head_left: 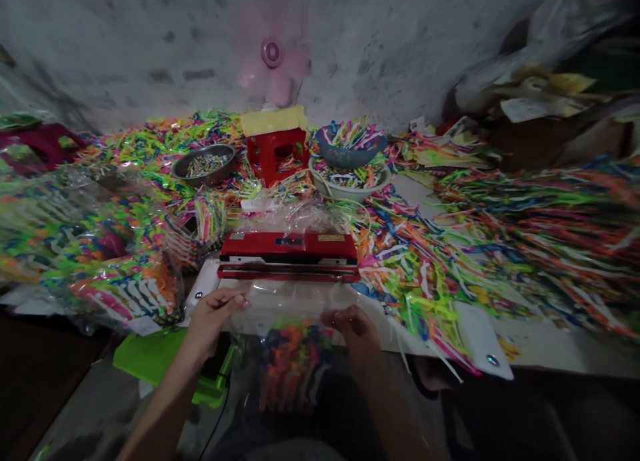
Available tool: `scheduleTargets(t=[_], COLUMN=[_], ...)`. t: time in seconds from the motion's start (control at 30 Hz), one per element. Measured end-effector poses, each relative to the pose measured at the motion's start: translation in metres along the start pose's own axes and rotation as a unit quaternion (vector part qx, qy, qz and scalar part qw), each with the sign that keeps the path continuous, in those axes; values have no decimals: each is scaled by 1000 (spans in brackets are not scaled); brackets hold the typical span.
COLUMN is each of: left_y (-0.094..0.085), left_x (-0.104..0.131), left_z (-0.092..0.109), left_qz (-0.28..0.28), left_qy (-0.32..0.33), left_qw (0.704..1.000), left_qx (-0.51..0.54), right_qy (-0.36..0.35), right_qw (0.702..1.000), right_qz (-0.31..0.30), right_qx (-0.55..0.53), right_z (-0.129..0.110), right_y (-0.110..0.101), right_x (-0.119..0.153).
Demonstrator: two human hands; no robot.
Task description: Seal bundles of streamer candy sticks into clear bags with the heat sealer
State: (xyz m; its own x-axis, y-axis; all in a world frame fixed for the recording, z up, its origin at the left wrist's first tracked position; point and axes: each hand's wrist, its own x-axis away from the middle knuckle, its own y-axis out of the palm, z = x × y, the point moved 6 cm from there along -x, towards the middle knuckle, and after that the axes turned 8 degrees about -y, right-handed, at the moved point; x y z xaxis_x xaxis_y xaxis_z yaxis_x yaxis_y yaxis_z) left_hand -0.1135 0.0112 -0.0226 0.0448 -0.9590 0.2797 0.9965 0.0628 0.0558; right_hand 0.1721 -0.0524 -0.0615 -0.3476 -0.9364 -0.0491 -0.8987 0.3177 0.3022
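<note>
2 bare hands hold a clear plastic bag (pixel 293 334) by its top edge, just in front of a red heat sealer (pixel 289 254) on the bench (pixel 540 358). The left hand (pixel 213 314) pinches the bag's left corner between thumb and fingers; the right hand (pixel 353 324) grips the right corner, fingers curled over the film. The bag's mouth lies flat on the white board (pixel 477 341) before the sealer's bar, while its lower part — packed with small multicoloured pieces — hangs below the bench edge between the forearms. Heaps of bright plastic strips (pixel 450 248) cover the bench to the right and behind. Filled clear bags (pixel 100 248) are piled at the left. Behind the sealer stand a red stool (pixel 275 156), a metal bowl (pixel 204 164) and 2 stacked bowls (pixel 350 164) — all holding small pieces. A green tray (pixel 150 358) sits under the left forearm.
</note>
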Motion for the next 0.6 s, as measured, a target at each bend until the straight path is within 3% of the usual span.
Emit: scheduleTargets(t=[0.17, 0.27, 0.43, 0.6], left_y=[0, 15, 40, 23], left_x=[5, 7, 11, 19], left_z=[-4, -14, -31, -9], left_qz=[-51, -89, -114, -140], left_qy=[-19, -26, -76, -94], left_qw=[997, 990, 987, 981], left_qx=[49, 103, 83, 102], right_qy=[4, 6, -24, -23], right_qw=[1000, 999, 992, 992], right_qz=[13, 47, 115, 127], right_qx=[-11, -17, -42, -9], right_z=[1, 4, 2, -14], right_y=[-10, -11, -11, -18], right_x=[-2, -6, -2, 10])
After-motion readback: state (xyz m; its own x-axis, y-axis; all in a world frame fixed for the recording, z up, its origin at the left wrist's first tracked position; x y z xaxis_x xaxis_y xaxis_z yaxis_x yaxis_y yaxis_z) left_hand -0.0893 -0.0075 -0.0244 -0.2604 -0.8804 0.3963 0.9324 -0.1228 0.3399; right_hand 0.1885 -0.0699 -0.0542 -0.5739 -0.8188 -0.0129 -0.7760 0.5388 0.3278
